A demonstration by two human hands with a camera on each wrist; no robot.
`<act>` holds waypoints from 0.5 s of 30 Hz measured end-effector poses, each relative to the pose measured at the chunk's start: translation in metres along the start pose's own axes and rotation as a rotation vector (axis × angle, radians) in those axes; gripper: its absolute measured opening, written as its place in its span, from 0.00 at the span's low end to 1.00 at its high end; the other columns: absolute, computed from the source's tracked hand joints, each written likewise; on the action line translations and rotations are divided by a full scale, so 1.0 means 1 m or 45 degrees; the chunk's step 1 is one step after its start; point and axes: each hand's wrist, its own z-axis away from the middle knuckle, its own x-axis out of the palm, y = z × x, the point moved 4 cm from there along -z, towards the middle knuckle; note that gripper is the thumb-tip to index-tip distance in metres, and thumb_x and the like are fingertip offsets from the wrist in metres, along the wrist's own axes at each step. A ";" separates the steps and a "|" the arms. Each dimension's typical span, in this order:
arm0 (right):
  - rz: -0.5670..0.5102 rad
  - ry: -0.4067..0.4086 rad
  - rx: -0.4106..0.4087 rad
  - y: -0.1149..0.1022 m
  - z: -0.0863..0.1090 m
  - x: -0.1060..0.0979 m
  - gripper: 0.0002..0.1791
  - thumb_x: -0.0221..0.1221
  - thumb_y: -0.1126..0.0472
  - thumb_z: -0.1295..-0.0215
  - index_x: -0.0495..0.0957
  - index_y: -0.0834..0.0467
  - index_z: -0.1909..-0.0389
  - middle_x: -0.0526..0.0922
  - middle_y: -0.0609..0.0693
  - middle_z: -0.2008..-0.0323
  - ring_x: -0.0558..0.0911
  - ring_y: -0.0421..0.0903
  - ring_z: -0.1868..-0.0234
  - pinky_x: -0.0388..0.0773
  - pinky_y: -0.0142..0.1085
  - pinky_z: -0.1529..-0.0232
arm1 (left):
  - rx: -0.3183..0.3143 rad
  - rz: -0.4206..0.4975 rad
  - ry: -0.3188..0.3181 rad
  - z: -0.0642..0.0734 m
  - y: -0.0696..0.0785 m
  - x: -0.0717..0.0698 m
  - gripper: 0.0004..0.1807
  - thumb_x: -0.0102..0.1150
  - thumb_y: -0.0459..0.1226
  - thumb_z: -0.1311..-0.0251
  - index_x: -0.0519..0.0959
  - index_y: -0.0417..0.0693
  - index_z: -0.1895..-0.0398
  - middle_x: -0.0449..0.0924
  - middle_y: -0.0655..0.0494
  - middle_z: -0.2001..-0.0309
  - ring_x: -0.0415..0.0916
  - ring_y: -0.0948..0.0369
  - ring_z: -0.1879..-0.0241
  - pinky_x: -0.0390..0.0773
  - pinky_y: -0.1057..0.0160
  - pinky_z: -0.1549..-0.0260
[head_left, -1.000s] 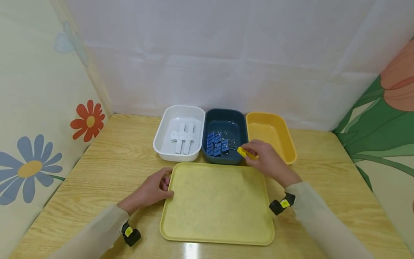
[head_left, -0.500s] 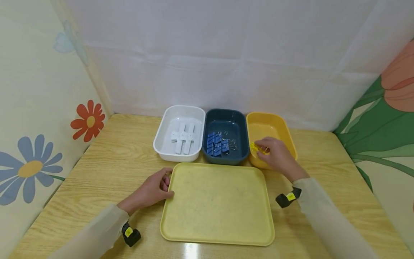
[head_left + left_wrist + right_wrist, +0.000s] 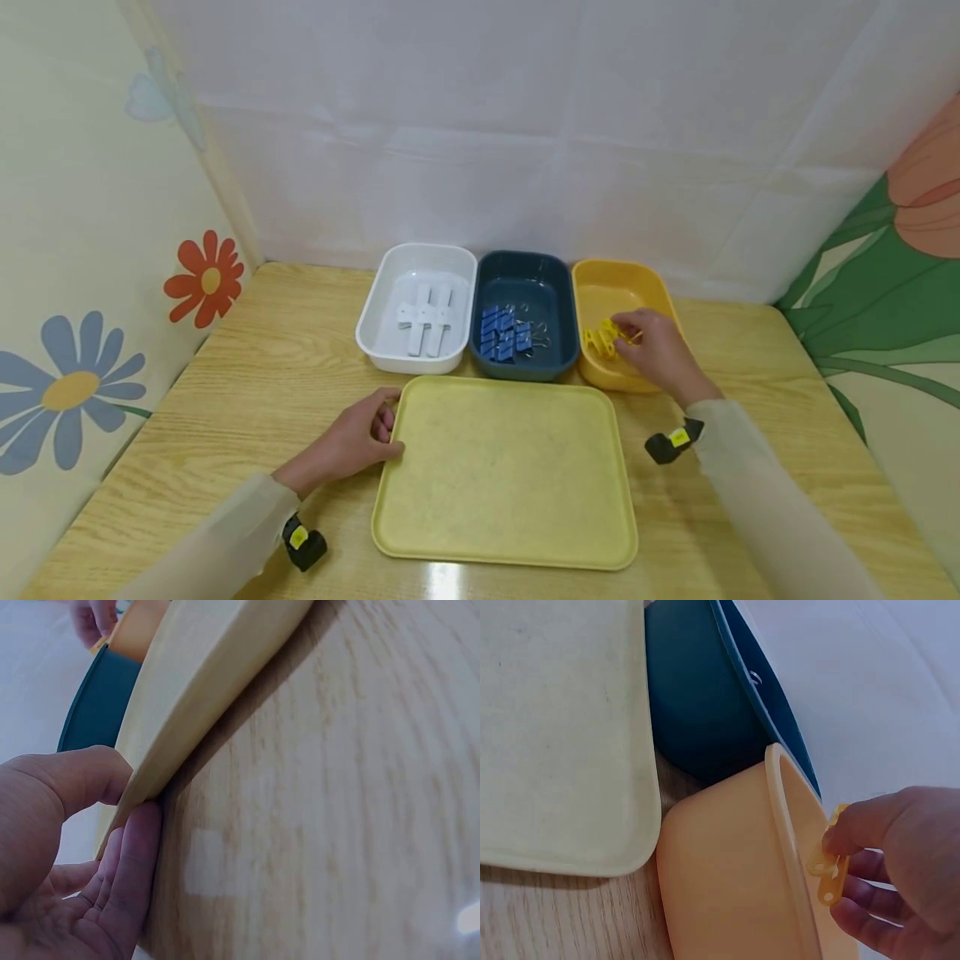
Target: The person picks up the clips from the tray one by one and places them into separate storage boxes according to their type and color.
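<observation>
My left hand [image 3: 352, 437] grips the left rim of the yellow tray [image 3: 502, 475]. In the left wrist view the thumb lies over that rim and the fingers sit under it. My right hand [image 3: 660, 350] is over the front of the yellow bin [image 3: 667, 296], pinching a yellow plastic clothespin [image 3: 832, 862] between thumb and fingers. More yellow clothespins [image 3: 603, 337] show in the bin just left of the fingertips. In the right wrist view the held clothespin overlaps the bin's rim, and its end with a small hole points down.
Left of the yellow bin stands a dark blue bin [image 3: 525, 271] holding several blue binder clips [image 3: 506, 333]. Beyond it is a white bin [image 3: 382, 325] with a few white clips [image 3: 425, 321]. A white sheet [image 3: 487, 167] hangs behind the bins on the wooden table [image 3: 300, 333].
My right hand has moved right, from the dark blue bin's front corner to over the yellow bin. Yellow clothespins have come into sight there. The left hand and tray have stayed put.
</observation>
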 end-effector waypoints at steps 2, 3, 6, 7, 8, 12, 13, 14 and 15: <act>0.001 -0.008 0.043 0.003 -0.001 -0.001 0.20 0.60 0.68 0.39 0.76 0.68 0.46 0.79 0.65 0.54 0.78 0.58 0.55 0.77 0.52 0.52 | -0.005 -0.002 0.004 0.000 0.000 0.000 0.37 0.68 0.31 0.53 0.65 0.38 0.37 0.71 0.52 0.65 0.70 0.62 0.68 0.72 0.70 0.69; 0.006 -0.009 0.058 0.004 -0.001 -0.001 0.20 0.60 0.67 0.39 0.76 0.68 0.45 0.79 0.65 0.54 0.78 0.59 0.54 0.77 0.53 0.52 | -0.007 -0.002 0.006 0.000 0.000 0.000 0.37 0.68 0.31 0.53 0.65 0.38 0.37 0.71 0.52 0.65 0.70 0.62 0.68 0.72 0.70 0.69; 0.018 -0.010 0.105 0.009 -0.002 -0.001 0.20 0.59 0.67 0.39 0.75 0.69 0.45 0.79 0.66 0.53 0.78 0.60 0.54 0.76 0.53 0.51 | -0.013 -0.001 0.010 0.000 0.001 -0.001 0.37 0.68 0.31 0.53 0.65 0.38 0.37 0.71 0.52 0.65 0.70 0.62 0.68 0.72 0.70 0.69; 0.022 -0.014 0.122 0.011 -0.003 0.000 0.21 0.59 0.67 0.38 0.75 0.69 0.45 0.78 0.66 0.53 0.78 0.60 0.53 0.76 0.53 0.50 | -0.016 -0.002 0.010 0.000 0.000 -0.001 0.37 0.68 0.31 0.53 0.65 0.38 0.37 0.71 0.52 0.65 0.71 0.62 0.68 0.72 0.70 0.69; 0.023 -0.016 0.139 0.013 -0.003 0.000 0.21 0.59 0.66 0.38 0.74 0.69 0.45 0.78 0.66 0.53 0.78 0.60 0.53 0.76 0.53 0.50 | -0.017 -0.001 0.010 0.000 0.000 -0.001 0.37 0.68 0.31 0.53 0.65 0.38 0.37 0.71 0.52 0.65 0.71 0.62 0.68 0.72 0.70 0.69; 0.017 -0.045 0.220 0.019 -0.004 0.001 0.22 0.58 0.65 0.37 0.72 0.68 0.43 0.77 0.65 0.53 0.77 0.59 0.52 0.75 0.52 0.50 | -0.015 0.008 0.005 0.000 0.001 0.000 0.37 0.68 0.31 0.53 0.64 0.37 0.37 0.71 0.52 0.65 0.70 0.62 0.68 0.72 0.70 0.69; 0.019 -0.057 0.235 0.020 -0.004 0.001 0.22 0.58 0.65 0.37 0.72 0.68 0.42 0.76 0.65 0.53 0.77 0.59 0.52 0.75 0.52 0.50 | -0.016 0.011 0.004 0.000 0.001 0.000 0.37 0.68 0.31 0.53 0.64 0.37 0.37 0.71 0.52 0.65 0.70 0.62 0.68 0.72 0.70 0.69; 0.023 -0.068 0.250 0.021 -0.005 0.001 0.22 0.58 0.65 0.37 0.72 0.67 0.42 0.76 0.65 0.53 0.77 0.59 0.52 0.75 0.52 0.51 | -0.016 0.013 0.003 0.000 0.001 0.000 0.38 0.68 0.31 0.53 0.64 0.37 0.37 0.71 0.52 0.65 0.70 0.61 0.68 0.72 0.70 0.69; 0.032 -0.081 0.261 0.022 -0.005 0.001 0.23 0.58 0.65 0.36 0.71 0.67 0.41 0.76 0.65 0.53 0.76 0.59 0.53 0.75 0.52 0.51 | -0.016 0.016 0.001 0.000 0.001 0.000 0.38 0.68 0.31 0.53 0.64 0.37 0.37 0.71 0.51 0.64 0.70 0.61 0.68 0.72 0.70 0.69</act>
